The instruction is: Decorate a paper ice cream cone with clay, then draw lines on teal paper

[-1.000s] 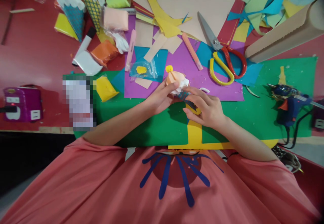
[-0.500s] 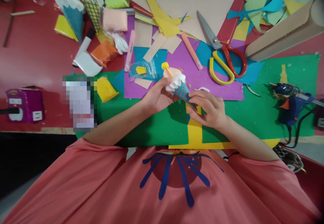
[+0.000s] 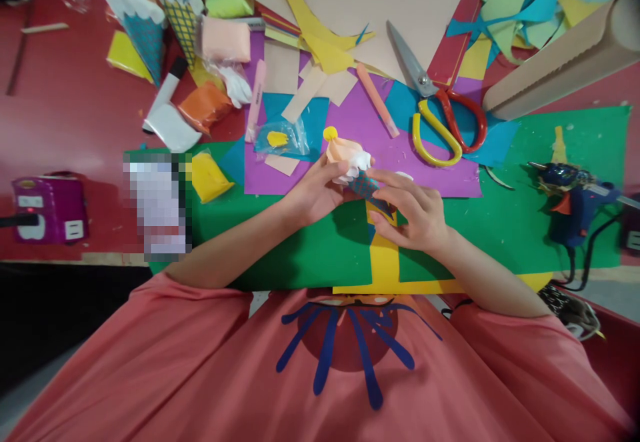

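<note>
My left hand [image 3: 320, 192] is closed round the upper part of a paper ice cream cone [image 3: 364, 186]. This craft cone is blue with a grid pattern, has a wavy white clay frill and peach clay on top, and ends in a small yellow ball. It lies tilted, its point toward my right hand [image 3: 413, 209]. That hand's index finger reaches the cone just below the frill, while the thumb stays apart from the other fingers. Part of the cone's side is hidden behind my fingers.
Scissors [image 3: 425, 95] and a peach pen [image 3: 377, 101] lie beyond my hands on purple paper [image 3: 430, 179]. Packs of clay, such as a yellow one [image 3: 209, 177], and finished cones [image 3: 137, 25] are at left. A glue gun [image 3: 575, 195] rests on green sheet at right.
The cone turned a little in my left hand, showing more of its blue side, then tilted back. My right fingers slid down toward the point, then the index finger returned near the frill.
</note>
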Tool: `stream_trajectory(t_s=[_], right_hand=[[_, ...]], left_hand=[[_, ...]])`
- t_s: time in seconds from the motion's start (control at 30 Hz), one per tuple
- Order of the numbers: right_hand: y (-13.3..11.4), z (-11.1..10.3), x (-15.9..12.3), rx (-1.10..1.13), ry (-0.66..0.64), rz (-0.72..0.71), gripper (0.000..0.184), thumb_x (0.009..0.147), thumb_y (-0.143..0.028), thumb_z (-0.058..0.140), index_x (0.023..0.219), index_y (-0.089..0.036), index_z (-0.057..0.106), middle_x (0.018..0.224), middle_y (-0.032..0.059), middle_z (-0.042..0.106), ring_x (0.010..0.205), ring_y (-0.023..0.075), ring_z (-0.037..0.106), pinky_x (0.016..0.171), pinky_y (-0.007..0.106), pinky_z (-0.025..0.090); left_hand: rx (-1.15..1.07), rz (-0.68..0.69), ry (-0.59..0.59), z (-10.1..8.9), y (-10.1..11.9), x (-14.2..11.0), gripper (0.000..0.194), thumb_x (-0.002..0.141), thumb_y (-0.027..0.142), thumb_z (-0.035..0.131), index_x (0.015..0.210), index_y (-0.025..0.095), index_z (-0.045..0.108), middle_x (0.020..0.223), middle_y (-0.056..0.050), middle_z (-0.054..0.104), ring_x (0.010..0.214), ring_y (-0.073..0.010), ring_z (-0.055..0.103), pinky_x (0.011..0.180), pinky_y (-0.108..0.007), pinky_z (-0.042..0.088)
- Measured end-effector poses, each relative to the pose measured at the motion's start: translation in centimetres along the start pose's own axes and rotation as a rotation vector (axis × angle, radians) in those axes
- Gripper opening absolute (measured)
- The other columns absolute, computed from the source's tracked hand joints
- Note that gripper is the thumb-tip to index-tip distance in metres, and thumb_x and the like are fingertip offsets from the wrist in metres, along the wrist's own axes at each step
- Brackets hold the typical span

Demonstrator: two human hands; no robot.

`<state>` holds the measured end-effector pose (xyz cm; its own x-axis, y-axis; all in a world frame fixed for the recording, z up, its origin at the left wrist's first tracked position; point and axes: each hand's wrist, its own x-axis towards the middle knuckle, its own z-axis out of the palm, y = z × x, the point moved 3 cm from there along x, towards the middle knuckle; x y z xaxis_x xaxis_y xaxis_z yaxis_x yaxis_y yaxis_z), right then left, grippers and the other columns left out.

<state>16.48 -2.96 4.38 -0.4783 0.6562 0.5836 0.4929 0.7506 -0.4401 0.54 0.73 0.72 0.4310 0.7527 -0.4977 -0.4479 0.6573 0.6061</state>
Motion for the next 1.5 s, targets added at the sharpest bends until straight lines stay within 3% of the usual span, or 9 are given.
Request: stream_trajectory(t_s=[0.3,0.47,0.63,0.7,0.83,0.93,1.1,1.33,1.5], right_hand=[[-0.2,0.2,0.4,-0.042,-0.035,-0.009,0.015,0.091,-0.023,0.056,0.106,-0.018,0.052,0.122,0.0178,0.071,0.076,0.0179,0.075,0.057,0.028,0.056],[-0.2,0.1,0.4,-0.035,-0.046,-0.010,0.018,0.090,-0.023,0.057,0.107,-0.017,0.052,0.121,0.0191,0.071,0.073,0.0176,0.074,0.058,0.029,0.057],[-0.1,0.3,0.2,-0.019,-0.025,0.039,0.018,0.092,-0.025,0.055,0.109,-0.020,0.054,0.124,0.0141,0.070,0.095,0.0206,0.074,0.061,0.028,0.057],[0.1,0.2,0.3,0.000,0.011,0.086,0.014,0.092,-0.024,0.057,0.105,-0.020,0.056,0.118,0.0127,0.071,0.093,0.0197,0.073,0.059,0.027,0.055],[0.7,-0.3,0.6,0.024,0.131,0.230,0.009,0.090,-0.027,0.064,0.092,-0.020,0.059,0.081,0.0028,0.070,0.062,0.0107,0.062,0.053,0.022,0.046],[0.8,-0.2,0.8,0.025,0.048,0.209,0.016,0.095,-0.030,0.057,0.084,-0.019,0.056,0.066,-0.0019,0.061,0.050,0.0075,0.050,0.047,0.021,0.037],[0.7,0.3,1.0,-0.135,-0.028,0.070,0.028,0.101,-0.027,0.040,0.078,-0.018,0.054,0.060,-0.0008,0.059,0.047,0.0094,0.046,0.046,0.024,0.033],[0.7,0.4,1.2,-0.272,-0.070,-0.002,0.033,0.102,-0.022,0.034,0.076,-0.018,0.055,0.058,-0.0001,0.059,0.045,0.0107,0.044,0.046,0.025,0.032],[1.0,0.0,0.9,-0.144,0.010,0.050,0.038,0.104,-0.033,0.032,0.076,-0.019,0.053,0.059,-0.0011,0.056,0.048,0.0100,0.045,0.046,0.025,0.033]], left_hand=[[0.037,0.026,-0.013,0.0,-0.2,-0.1,0.053,0.063,0.041,0.085,0.106,0.022,0.061,0.099,-0.001,0.072,0.099,-0.0233,0.069,0.085,-0.038,0.057],[0.053,0.024,-0.020,0.0,-0.3,-0.1,0.047,0.065,0.040,0.083,0.102,0.022,0.060,0.096,0.000,0.071,0.096,-0.0216,0.069,0.085,-0.037,0.056],[0.022,0.047,-0.050,0.0,-0.2,0.0,0.054,0.060,0.043,0.087,0.102,0.022,0.059,0.093,0.002,0.068,0.089,-0.0168,0.067,0.081,-0.032,0.055],[0.039,0.055,-0.056,0.1,-0.1,0.0,0.060,0.057,0.044,0.088,0.104,0.022,0.059,0.094,0.002,0.066,0.089,-0.0163,0.067,0.080,-0.032,0.055],[0.120,0.048,-0.078,0.3,-0.3,-0.3,0.071,0.053,0.045,0.091,0.110,0.022,0.055,0.096,0.002,0.062,0.088,-0.0153,0.065,0.074,-0.027,0.055],[0.202,0.020,-0.106,0.4,-0.7,-0.5,0.071,0.053,0.047,0.090,0.108,0.022,0.053,0.095,0.001,0.061,0.084,-0.0132,0.063,0.068,-0.022,0.053],[0.307,0.053,-0.142,0.4,-1.2,-0.4,0.066,0.059,0.053,0.086,0.106,0.020,0.053,0.095,0.000,0.060,0.089,-0.0145,0.062,0.069,-0.022,0.051],[0.330,-0.008,-0.102,-0.1,-1.5,-0.4,0.074,0.058,0.059,0.085,0.111,0.021,0.048,0.106,-0.005,0.062,0.097,-0.0221,0.065,0.068,-0.026,0.055],[0.273,-0.048,-0.136,0.0,-1.3,-0.5,0.072,0.059,0.059,0.085,0.110,0.021,0.051,0.100,-0.002,0.064,0.092,-0.0185,0.067,0.067,-0.024,0.056]])
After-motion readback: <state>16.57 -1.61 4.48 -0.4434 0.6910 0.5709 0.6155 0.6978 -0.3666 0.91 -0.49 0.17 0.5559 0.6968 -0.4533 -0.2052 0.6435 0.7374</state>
